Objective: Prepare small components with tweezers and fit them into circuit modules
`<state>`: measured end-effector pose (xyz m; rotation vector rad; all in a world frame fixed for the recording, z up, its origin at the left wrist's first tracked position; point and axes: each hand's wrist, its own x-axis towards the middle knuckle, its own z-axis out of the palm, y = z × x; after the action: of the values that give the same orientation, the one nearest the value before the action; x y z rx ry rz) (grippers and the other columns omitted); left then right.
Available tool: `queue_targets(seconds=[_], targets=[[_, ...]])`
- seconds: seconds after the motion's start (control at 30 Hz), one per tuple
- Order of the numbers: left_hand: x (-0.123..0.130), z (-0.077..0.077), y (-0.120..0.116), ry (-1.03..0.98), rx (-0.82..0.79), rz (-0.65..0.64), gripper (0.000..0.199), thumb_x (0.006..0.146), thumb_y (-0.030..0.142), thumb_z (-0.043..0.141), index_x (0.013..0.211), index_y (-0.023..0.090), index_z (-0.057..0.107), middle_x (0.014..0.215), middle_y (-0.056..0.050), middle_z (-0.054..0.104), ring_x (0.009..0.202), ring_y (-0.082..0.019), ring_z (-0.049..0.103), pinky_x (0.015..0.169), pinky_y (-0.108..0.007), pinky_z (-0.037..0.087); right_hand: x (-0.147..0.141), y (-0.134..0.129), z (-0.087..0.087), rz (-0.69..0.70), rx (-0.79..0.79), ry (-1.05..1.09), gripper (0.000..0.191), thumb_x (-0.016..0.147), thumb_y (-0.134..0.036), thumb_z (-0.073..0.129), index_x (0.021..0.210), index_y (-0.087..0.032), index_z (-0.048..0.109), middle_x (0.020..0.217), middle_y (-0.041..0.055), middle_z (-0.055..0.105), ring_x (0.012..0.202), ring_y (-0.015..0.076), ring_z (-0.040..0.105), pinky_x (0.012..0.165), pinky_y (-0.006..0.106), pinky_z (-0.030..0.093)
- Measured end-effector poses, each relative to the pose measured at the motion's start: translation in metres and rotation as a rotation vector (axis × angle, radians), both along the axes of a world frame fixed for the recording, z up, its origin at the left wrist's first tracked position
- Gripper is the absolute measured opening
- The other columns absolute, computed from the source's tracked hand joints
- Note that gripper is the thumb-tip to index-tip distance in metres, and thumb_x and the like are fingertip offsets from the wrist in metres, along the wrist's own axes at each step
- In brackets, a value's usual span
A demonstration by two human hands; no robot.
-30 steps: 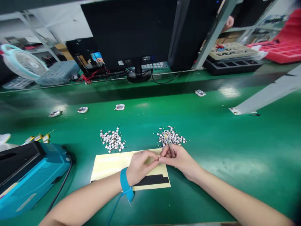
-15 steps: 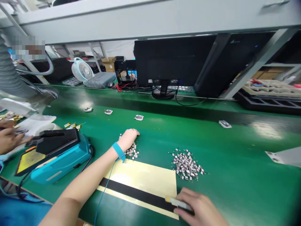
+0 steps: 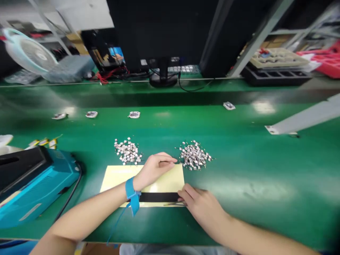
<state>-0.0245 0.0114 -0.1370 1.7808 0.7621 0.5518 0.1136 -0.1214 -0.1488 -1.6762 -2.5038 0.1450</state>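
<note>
My left hand point(image 3: 156, 168), a blue strap on its wrist, is over the pale yellow sheet point(image 3: 119, 173). Its thumb and fingers come together close to the right pile of small parts point(image 3: 195, 156); what is between them, if anything, is hidden. At the sheet's right edge, my right hand point(image 3: 198, 202) is closed around a thin tool point(image 3: 174, 203), blurred and mostly covered by the fingers. The fingertips meet the right end of the black strip point(image 3: 159, 197) that runs across the sheet. Another pile of small silvery parts point(image 3: 128, 151) lies behind the sheet's left half.
A blue and black machine point(image 3: 45, 187) with a cable stands at the left. Several small white-edged pieces, one being a white-edged piece point(image 3: 134, 114), lie farther back. Behind them are a monitor stand point(image 3: 163, 76) and a fan point(image 3: 33, 51). A grey bracket point(image 3: 305, 115) juts in from the right.
My left hand has left the left pile and moved right, over the sheet near the right pile. My right hand has turned, its fingertips now at the black strip's end. The view has shifted.
</note>
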Motion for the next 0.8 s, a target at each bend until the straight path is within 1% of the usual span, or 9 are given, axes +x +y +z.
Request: queue_targets(seconds=[0.07,0.13,0.23,0.33,0.37,0.43,0.53,0.6,0.8], targets=[[0.003,-0.011,-0.012,-0.006,0.028,0.008,0.017,0.075,0.016,0.056,0.090,0.014,0.065,0.086,-0.008,0.059,0.079,-0.014,0.060,0.070,-0.024,0.052,-0.001,0.003,0.006,-0.044,-0.112,-0.001,0.017,0.076,-0.004,0.047,0.073,-0.015,0.059,0.071,0.0039,0.058,0.052,0.0169,0.056,0.044,0.027,0.034],[0.003,-0.019,-0.017,-0.011,0.105,0.023,0.020,0.076,0.016,0.055,0.095,0.016,0.064,0.083,-0.007,0.060,0.077,-0.014,0.059,0.069,-0.025,0.052,0.002,0.009,0.010,-0.102,-0.261,0.091,0.012,0.076,-0.007,0.052,0.076,-0.015,0.061,0.075,0.0038,0.060,0.057,0.0158,0.057,0.047,0.025,0.034],[0.002,-0.020,-0.017,-0.030,0.191,0.057,0.021,0.076,0.015,0.056,0.096,0.017,0.062,0.084,-0.005,0.063,0.074,-0.012,0.060,0.069,-0.024,0.051,0.012,0.021,0.013,-0.193,-0.472,0.380,0.002,0.071,-0.016,0.063,0.072,-0.015,0.061,0.073,0.0007,0.060,0.060,0.0123,0.054,0.052,0.021,0.033],[0.001,-0.014,-0.019,-0.051,0.284,0.098,0.010,0.073,0.016,0.060,0.082,0.015,0.064,0.078,-0.004,0.066,0.068,-0.012,0.061,0.065,-0.022,0.051,0.021,0.032,0.014,-0.308,-0.611,0.740,0.011,0.069,-0.022,0.063,0.063,-0.014,0.057,0.057,-0.0029,0.051,0.049,0.0082,0.042,0.048,0.020,0.027],[0.001,-0.012,-0.020,-0.064,0.322,0.101,0.007,0.072,0.016,0.060,0.078,0.015,0.065,0.076,-0.004,0.066,0.068,-0.012,0.061,0.065,-0.022,0.051,0.023,0.035,0.014,-0.351,-0.631,0.885,0.013,0.070,-0.024,0.061,0.063,-0.014,0.057,0.054,-0.0033,0.049,0.048,0.0078,0.040,0.047,0.020,0.027],[0.001,-0.008,-0.023,-0.093,0.387,0.097,0.007,0.072,0.016,0.061,0.076,0.016,0.066,0.075,-0.004,0.067,0.069,-0.012,0.061,0.065,-0.022,0.051,0.024,0.040,0.015,-0.421,-0.612,1.195,0.016,0.071,-0.030,0.059,0.067,-0.014,0.057,0.059,-0.0019,0.052,0.054,0.0091,0.044,0.052,0.021,0.032],[0.002,-0.007,-0.026,-0.115,0.452,0.080,0.009,0.073,0.016,0.060,0.080,0.017,0.066,0.076,-0.004,0.067,0.070,-0.012,0.061,0.065,-0.022,0.051,0.020,0.045,0.016,-0.468,-0.529,1.508,0.021,0.068,-0.034,0.064,0.063,-0.015,0.056,0.076,0.0012,0.058,0.076,0.0131,0.052,0.070,0.024,0.037],[0.002,-0.009,-0.027,-0.126,0.515,0.086,0.015,0.073,0.016,0.061,0.087,0.017,0.063,0.075,-0.003,0.067,0.070,-0.012,0.060,0.065,-0.022,0.051,0.017,0.046,0.017,-0.483,-0.543,1.572,0.022,0.065,-0.034,0.066,0.061,-0.015,0.055,0.078,0.0010,0.059,0.077,0.0132,0.053,0.073,0.024,0.037],[0.001,-0.010,-0.030,-0.168,0.736,0.052,0.035,0.073,0.010,0.060,0.107,0.016,0.052,0.076,-0.003,0.067,0.074,-0.012,0.060,0.068,-0.022,0.051,0.013,0.042,0.015,-0.502,-0.592,1.540,0.026,0.064,-0.038,0.067,0.065,-0.015,0.056,0.066,0.0001,0.056,0.066,0.0119,0.049,0.067,0.024,0.036]])
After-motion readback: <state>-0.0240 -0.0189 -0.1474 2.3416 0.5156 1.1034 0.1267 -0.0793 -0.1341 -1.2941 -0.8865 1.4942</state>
